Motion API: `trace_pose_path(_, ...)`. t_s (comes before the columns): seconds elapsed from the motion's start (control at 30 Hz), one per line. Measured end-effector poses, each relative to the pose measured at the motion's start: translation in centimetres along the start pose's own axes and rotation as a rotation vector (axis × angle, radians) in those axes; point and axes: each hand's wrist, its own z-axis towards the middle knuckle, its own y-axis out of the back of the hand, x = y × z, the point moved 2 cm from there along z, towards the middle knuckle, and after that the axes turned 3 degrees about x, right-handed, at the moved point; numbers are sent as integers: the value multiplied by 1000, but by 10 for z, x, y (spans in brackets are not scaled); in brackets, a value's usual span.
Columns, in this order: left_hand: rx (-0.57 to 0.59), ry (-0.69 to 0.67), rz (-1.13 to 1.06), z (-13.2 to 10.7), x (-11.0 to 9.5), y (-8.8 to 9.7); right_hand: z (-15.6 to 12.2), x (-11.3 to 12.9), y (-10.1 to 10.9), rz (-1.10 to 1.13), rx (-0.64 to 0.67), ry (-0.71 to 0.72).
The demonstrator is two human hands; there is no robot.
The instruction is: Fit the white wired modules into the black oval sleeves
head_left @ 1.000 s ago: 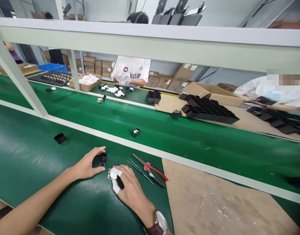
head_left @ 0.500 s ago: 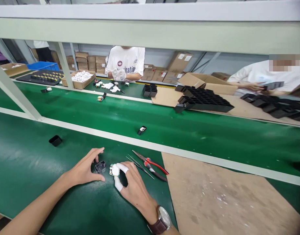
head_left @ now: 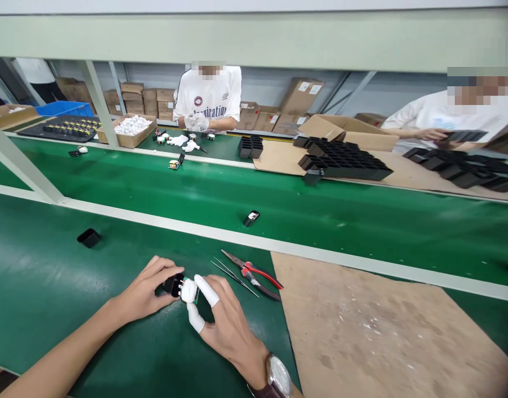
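My left hand [head_left: 143, 290] is closed around a black plastic case [head_left: 171, 284], its thumb and fingers on either side. At the case's right end sits a small circuit board [head_left: 189, 290] with a white blob on top, its left edge at the case's mouth. Finger cots cover the thumb and index finger of my right hand [head_left: 226, 315], which pinch the board from the right. How far the board sits inside the case is hidden. To the right lie tweezers [head_left: 236, 278] and red-handled pliers [head_left: 252, 275].
Another black case [head_left: 88, 238] stands to the left. Cardboard [head_left: 361, 326] covers the right side of the bench. Beyond a white rail [head_left: 195, 229], a green belt [head_left: 204, 193] carries a filled case [head_left: 251, 218]. Co-workers sit opposite, near rows of black cases [head_left: 345, 160].
My left hand has closed on the black case, where its fingers were apart before. My right hand has brought the board left against the case. The filled case has shifted right along the belt.
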Motion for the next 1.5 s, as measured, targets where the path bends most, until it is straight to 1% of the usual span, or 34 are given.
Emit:
trace_pose_path(0.1, 17, -13, 23, -1, 1, -1, 0, 1, 0, -8, 5, 9)
trace_pose_path(0.37, 56, -29, 73, -4, 4, -7, 5, 7, -1, -82, 93, 19)
trace_pose_path(0.6, 65, -25, 90, -4, 2, -6, 7, 8, 0, -110, 120, 19)
trace_pose_path(0.8, 66, -32, 83, 0, -5, -3, 6, 8, 2, -130, 155, 12)
trace_pose_path(0.97, 58, -47, 82, 2, -7, -4, 7, 8, 5, -111, 147, -9)
trace_pose_path(1.07, 62, -43, 82, 2, -8, -4, 7, 8, 6, -118, 147, 1)
trace_pose_path(1.33, 97, -18, 60, -1, -8, -9, 6, 9, 3, -149, 170, 19)
trace_pose_path(1.4, 99, -9, 38, -2, -6, -10, 5, 8, 4, -122, 175, 8)
trace_pose_path(1.5, 95, -3, -39, -1, -5, -11, 2, 4, 4, -44, 129, 18)
